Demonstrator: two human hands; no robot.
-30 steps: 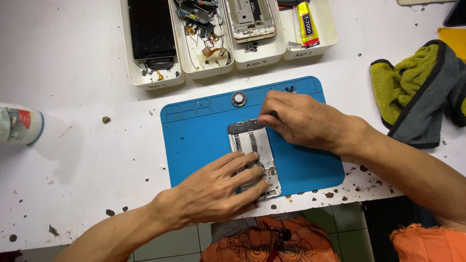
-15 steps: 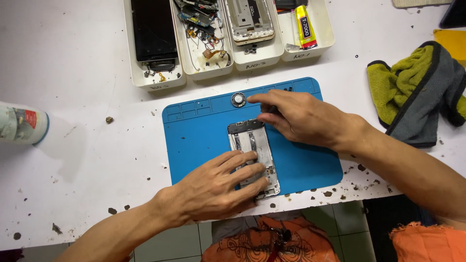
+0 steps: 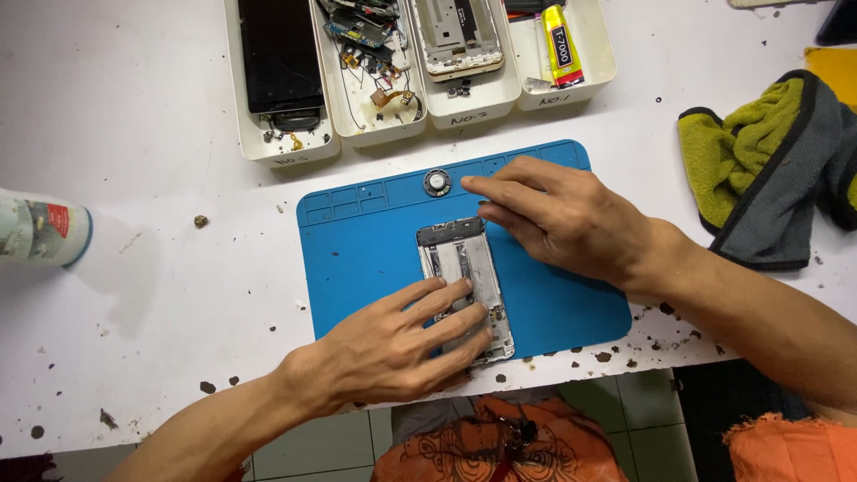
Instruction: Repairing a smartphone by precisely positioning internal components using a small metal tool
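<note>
An opened silver-grey smartphone chassis with its back removed (image 3: pixel 464 277) lies lengthwise on a blue rectangular silicone work mat (image 3: pixel 375 241), near the mat's middle. Its upper end shows a dark camera section, and two pale strips run down the exposed interior; the lower half is hidden.

The left hand (image 3: pixel 393 344) lies flat over that lower half, fingers spread and pressing down rather than closed around anything. The right hand (image 3: pixel 558 214) rests just beside the chassis's upper right corner, its forefinger stretched out toward a small round metal speaker part (image 3: pixel 436 182) in the mat's top edge; its grip is loose, and whether the fingertips pinch some small item cannot be told.

The mat sits on a white bench (image 3: pixel 134 295) speckled with dark crumbs. Along the far edge stand four white plastic sorting trays (image 3: pixel 420 116) with phone parts and a yellow glue tube (image 3: pixel 562 45). A green and grey cloth (image 3: pixel 759 170) lies at right, a white cylindrical container (image 3: pixel 40 230) at left.
</note>
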